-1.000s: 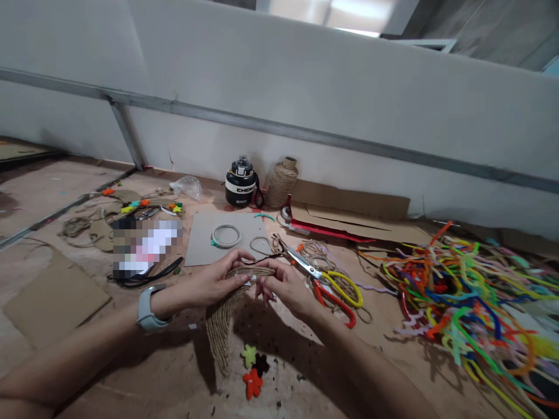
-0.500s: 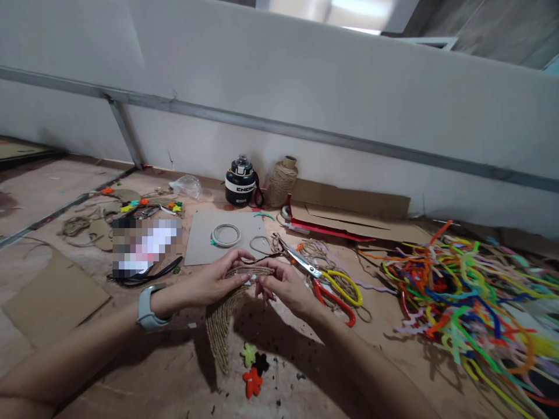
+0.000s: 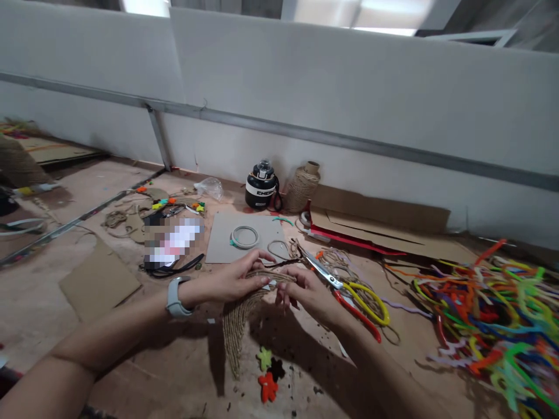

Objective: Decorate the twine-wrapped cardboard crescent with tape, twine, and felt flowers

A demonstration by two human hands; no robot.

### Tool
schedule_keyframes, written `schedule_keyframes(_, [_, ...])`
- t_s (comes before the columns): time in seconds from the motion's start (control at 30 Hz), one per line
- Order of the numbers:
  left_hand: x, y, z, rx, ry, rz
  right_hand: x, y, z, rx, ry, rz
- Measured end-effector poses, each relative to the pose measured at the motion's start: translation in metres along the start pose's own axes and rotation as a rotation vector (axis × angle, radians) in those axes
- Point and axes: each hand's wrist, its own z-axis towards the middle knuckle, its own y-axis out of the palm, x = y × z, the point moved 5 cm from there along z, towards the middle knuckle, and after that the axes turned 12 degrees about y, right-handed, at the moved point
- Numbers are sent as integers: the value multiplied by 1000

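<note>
A curved, crescent-like piece covered in rows of jute twine [image 3: 236,329] hangs down between my hands, its narrow tip toward the table's front. My left hand [image 3: 248,276] pinches its upper edge, thumb on top. At the same edge, my right hand [image 3: 301,288] has its fingers closed on the other end. A small white bit shows by the fingertips, and a thin dark strip [image 3: 286,263] runs behind them. Below lie flower shapes: a yellow-green flower [image 3: 264,358], a black flower [image 3: 276,369] and an orange flower [image 3: 268,387].
Scissors [image 3: 336,283] with red and yellow handles lie right of my hands. Colourful pipe cleaners [image 3: 489,314] heap at far right. Behind are a grey board [image 3: 218,238] bearing tape rolls [image 3: 245,237], a black bottle [image 3: 260,189], a twine spool [image 3: 303,189] and cardboard strips [image 3: 379,212].
The view has swung left, so the whole scene sits further right. My hands keep nearly the same hold on the twine-covered piece.
</note>
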Motion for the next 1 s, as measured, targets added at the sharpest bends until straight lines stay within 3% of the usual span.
schedule_keyframes(0.1, [0,1,0,-27,14,18,4,4,2,-108,55,23])
schedule_keyframes(0.17, [-2,-2,0,-1,34,117,6,5,2,-115,85,54])
schedule_keyframes(0.33, [19,-20,-7,310,257,690,4,2,1,-10,82,109])
schedule_keyframes(0.37, [26,-19,-9,318,303,787,3,1,0,8,70,117])
schedule_keyframes(0.47, [39,-6,-12,189,355,931,0,0,-3,20,36,138])
schedule_keyframes(0.63, [39,12,-16,-8,285,1033,-2,5,-7,39,27,130])
schedule_keyframes(0.87, [22,17,-21,-59,220,1116,-12,16,-20,178,-42,-58])
schedule_keyframes(1.0, [24,24,-20,-109,166,1283,-16,20,-28,274,-138,-257])
